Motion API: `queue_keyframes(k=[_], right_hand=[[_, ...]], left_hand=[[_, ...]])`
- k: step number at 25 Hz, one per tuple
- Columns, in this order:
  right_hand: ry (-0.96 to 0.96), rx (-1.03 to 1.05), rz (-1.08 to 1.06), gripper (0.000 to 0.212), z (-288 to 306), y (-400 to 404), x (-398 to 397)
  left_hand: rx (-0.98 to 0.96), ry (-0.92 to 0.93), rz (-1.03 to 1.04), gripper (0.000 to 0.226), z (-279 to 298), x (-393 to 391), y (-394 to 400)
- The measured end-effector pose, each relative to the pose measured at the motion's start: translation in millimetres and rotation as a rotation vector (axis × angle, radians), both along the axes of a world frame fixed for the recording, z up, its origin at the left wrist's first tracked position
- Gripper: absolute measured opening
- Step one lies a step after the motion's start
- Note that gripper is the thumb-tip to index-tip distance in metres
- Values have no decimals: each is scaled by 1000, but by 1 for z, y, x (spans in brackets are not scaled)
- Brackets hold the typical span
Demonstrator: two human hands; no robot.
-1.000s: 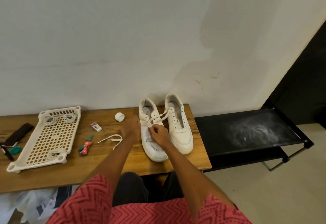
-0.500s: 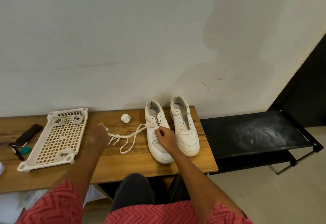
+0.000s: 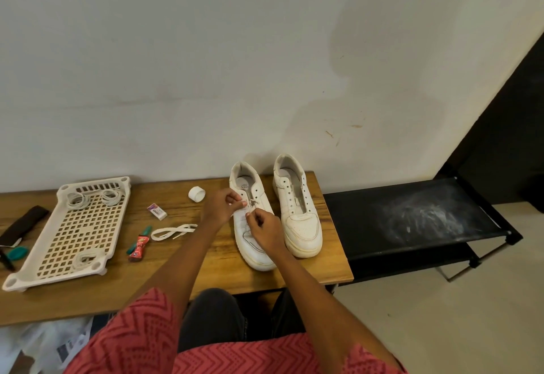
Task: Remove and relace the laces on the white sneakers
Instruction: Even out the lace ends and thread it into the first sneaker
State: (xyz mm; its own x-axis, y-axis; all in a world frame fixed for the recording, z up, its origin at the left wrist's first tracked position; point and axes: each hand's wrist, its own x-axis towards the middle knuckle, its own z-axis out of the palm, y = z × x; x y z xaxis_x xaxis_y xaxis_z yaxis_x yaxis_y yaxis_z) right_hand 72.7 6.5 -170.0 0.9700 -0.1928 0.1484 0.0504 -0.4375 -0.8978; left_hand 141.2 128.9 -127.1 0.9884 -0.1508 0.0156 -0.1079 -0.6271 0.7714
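Two white sneakers stand side by side on the wooden table (image 3: 223,264), toes toward me. The right sneaker (image 3: 297,211) has bare eyelets and no lace. Over the left sneaker (image 3: 250,244), my left hand (image 3: 220,208) pinches a piece of its lace near the upper eyelets. My right hand (image 3: 265,228) pinches the lace (image 3: 250,200) just beside it, over the tongue. A loose white lace (image 3: 173,231) lies bunched on the table left of the shoes.
A white perforated tray (image 3: 73,226) with coiled bands sits at the left. Near it lie a small white roll (image 3: 196,194), a small box (image 3: 157,211) and a red and green tube (image 3: 140,245). A black rack (image 3: 412,220) adjoins the table's right edge.
My left hand, stretched out to the left pulling lace half a second ago, has come back to the left sneaker. The loose lace now lies on the table.
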Motion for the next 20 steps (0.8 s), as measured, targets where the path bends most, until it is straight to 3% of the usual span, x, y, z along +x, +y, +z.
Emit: queue_keyframes(k=[4,7,10,12,14,17,20], right_hand=[[-13,64,-107,10,9,1,6],[-13,-99,-188,16,21,-8,21],[59,-302,-99,17,26,-12,31],[79,-273,-82,14,24,-14,33],[81,-223,-89,13,20,-15,32],[66,-172,-109,11,18,-18,27],[-31,-227,-102,9,17,-18,16]], left_hand=[[-6,65,-5,15,-1,7,-6],[65,28,-51,11,4,9,-6],[425,-180,-186,10,16,10,-6],[751,-399,-286,21,18,11,-5],[892,-536,-347,27,7,12,0],[782,-550,-290,22,-6,5,0],[309,-218,-195,16,-1,5,-2]])
